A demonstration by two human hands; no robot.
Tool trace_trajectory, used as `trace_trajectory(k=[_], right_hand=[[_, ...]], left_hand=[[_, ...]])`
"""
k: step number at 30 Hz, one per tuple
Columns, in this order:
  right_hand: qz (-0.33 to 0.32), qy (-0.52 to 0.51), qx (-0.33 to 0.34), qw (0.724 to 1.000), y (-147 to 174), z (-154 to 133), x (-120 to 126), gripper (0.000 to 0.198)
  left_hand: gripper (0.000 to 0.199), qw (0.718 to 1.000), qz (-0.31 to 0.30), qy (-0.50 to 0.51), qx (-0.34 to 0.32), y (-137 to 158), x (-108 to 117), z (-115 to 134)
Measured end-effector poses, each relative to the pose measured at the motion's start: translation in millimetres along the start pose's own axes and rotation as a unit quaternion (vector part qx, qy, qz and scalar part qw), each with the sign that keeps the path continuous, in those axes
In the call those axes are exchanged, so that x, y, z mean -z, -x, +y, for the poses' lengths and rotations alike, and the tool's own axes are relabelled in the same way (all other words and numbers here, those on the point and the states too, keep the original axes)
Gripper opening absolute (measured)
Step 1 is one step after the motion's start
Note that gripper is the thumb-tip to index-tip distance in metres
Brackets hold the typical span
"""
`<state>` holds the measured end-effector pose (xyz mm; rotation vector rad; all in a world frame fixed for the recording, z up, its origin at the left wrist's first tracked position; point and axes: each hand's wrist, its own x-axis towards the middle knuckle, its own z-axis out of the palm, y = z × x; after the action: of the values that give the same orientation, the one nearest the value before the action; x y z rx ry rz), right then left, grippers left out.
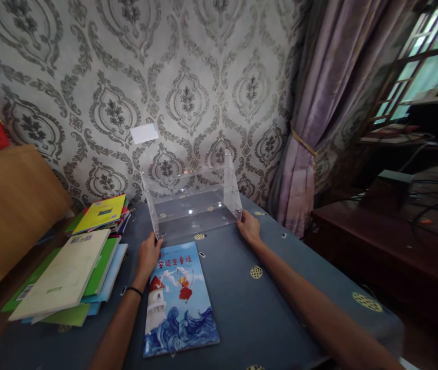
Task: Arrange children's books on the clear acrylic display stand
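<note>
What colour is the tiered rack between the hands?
The tiered rack is colourless and see-through, best seen in the head view.

"安徒生童话" stands in red on the blue book (181,300).

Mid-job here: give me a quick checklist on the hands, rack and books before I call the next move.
1. Left grip at the near left corner of the clear rack: ok.
2. Right grip at the rack's near right corner: ok.
3. Rack resting fully on the table: cannot tell.
4. Blue picture book lying flat, cover up: ok.
5. Good gap between left grip and blue picture book: not ok, the hand is right by its upper left corner; contact cannot be told.
6. Pale-topped book stack squared up: not ok, fanned out.
</note>
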<state>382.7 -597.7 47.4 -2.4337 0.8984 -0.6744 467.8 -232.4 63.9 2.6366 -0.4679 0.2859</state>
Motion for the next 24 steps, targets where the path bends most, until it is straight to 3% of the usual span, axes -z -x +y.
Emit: trace_trajectory(k=[16, 24], right_hand=[[-0.005, -0.04, -0.032, 0.999, -0.3, -0.3, 6.1, 0.031], [-0.004, -0.059, -0.027, 0.998, -1.5, -0.6, 9.5, 0.03]], left_hand=[[0.018, 0.998, -0.02, -0.051, -0.002, -7.3, -1.3, -2.4], [0.013, 1.0, 0.006, -0.01, -0.009, -5.8, -5.5, -5.5]])
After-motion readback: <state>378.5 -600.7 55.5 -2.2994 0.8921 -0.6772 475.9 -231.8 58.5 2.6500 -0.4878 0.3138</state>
